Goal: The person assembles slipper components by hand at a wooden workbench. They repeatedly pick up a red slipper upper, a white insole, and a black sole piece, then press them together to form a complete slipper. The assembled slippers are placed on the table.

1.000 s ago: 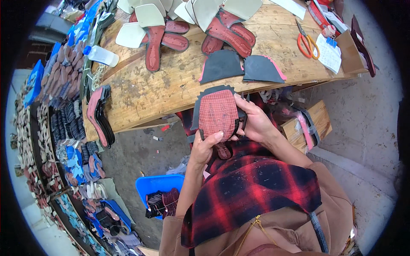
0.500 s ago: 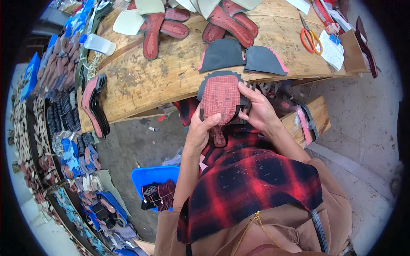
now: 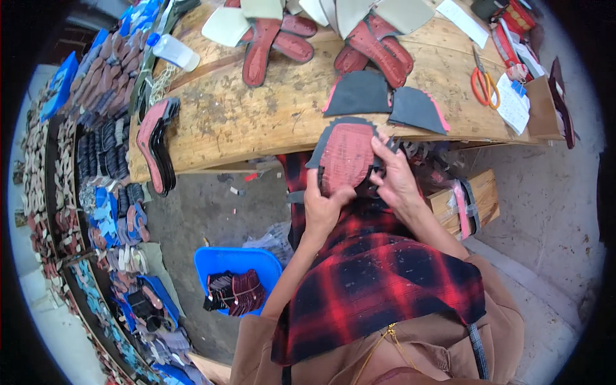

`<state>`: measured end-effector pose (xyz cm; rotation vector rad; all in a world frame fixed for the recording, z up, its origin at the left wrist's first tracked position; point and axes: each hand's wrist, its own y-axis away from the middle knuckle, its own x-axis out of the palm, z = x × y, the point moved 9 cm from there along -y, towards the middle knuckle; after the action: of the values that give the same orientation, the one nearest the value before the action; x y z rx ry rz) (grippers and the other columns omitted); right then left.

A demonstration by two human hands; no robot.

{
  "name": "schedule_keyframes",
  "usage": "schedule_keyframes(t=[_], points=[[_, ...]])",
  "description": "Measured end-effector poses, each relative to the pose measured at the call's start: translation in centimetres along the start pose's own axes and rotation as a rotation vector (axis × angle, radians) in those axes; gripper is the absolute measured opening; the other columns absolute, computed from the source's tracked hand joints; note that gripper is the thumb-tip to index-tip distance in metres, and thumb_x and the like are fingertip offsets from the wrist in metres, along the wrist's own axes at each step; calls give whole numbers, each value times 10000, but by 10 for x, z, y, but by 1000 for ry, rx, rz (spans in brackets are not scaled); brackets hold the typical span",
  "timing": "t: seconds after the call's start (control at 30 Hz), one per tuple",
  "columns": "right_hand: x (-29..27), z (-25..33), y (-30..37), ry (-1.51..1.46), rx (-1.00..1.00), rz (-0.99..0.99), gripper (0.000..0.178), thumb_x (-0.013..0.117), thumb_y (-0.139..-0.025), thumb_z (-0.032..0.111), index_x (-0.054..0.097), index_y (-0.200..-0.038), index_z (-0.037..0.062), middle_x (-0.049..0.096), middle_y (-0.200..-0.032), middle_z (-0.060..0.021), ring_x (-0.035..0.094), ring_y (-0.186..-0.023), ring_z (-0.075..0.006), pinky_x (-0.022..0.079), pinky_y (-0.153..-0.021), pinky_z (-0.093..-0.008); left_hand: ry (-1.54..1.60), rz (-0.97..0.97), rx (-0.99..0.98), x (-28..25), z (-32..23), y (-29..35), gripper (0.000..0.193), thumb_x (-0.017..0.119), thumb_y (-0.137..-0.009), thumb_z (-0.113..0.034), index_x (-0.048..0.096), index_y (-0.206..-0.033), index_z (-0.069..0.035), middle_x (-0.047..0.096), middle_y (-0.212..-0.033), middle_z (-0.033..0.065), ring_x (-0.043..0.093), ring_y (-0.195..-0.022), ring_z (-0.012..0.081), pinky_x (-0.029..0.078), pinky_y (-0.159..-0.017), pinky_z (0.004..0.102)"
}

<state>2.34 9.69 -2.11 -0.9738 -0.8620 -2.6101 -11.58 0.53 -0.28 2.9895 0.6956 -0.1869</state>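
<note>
Over my lap, at the table's near edge, I hold a shoe upper piece (image 3: 346, 157) with a red grid-patterned lining and a notched dark grey rim. My left hand (image 3: 324, 208) is closed on its lower left part, the thumb across the lining. At the right edge, my right hand (image 3: 396, 173) grips it between thumb and fingers. The fingers behind it are partly hidden. Just beyond lie two flat dark grey pieces with pink edges, a left one (image 3: 358, 93) and a right one (image 3: 416, 109).
On the wooden table (image 3: 212, 119) are red-lined strap pieces (image 3: 262, 54), orange-handled scissors (image 3: 486, 86), a bottle (image 3: 176, 52) and a stack of curved pieces (image 3: 153, 144). A blue bin (image 3: 208, 260) with bundled pieces stands on the floor. Shelves of shoe parts line the left.
The whole view has shifted, so the table's things sit farther right. The shoe upper piece stays in both hands; its narrow lower tail, seen before below my left hand, no longer shows plainly.
</note>
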Motion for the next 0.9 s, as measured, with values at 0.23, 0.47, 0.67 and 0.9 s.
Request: schedule_keyframes(t=[0.23,0.47,0.67,0.9], points=[[54,68,-24,1437,-926,6,398,640,-910,220,546,-1245,27,619,-1218,-132,686,-755,-270,543,-574,-369,97,-264,-166,-41,22,18,637,828,-762,-222,441,-1210,13,579,-1139,147,553,-1068,220,429,-948,352],[56,52,-28,1915,-947,-4,446,661,-885,225,550,-1291,76,528,-1392,-105,685,-873,-319,560,-684,-406,179,-415,-28,-96,31,16,539,776,-813,-153,445,-1204,14,540,-1147,117,522,-1043,179,419,-938,323],[65,35,-5,1898,-973,125,460,662,-875,216,540,-1289,57,507,-1394,-160,689,-822,-326,561,-647,-413,262,-346,-113,-79,26,23,514,766,-808,-110,432,-1178,19,563,-1128,119,561,-1017,178,456,-898,318],[94,19,-18,1933,-893,94,538,693,-828,170,495,-1322,88,482,-1331,-199,649,-952,-380,552,-719,-466,-138,-437,83,-164,9,-19,780,764,-783,-340,351,-1330,32,535,-1228,255,530,-1168,330,414,-975,416]])
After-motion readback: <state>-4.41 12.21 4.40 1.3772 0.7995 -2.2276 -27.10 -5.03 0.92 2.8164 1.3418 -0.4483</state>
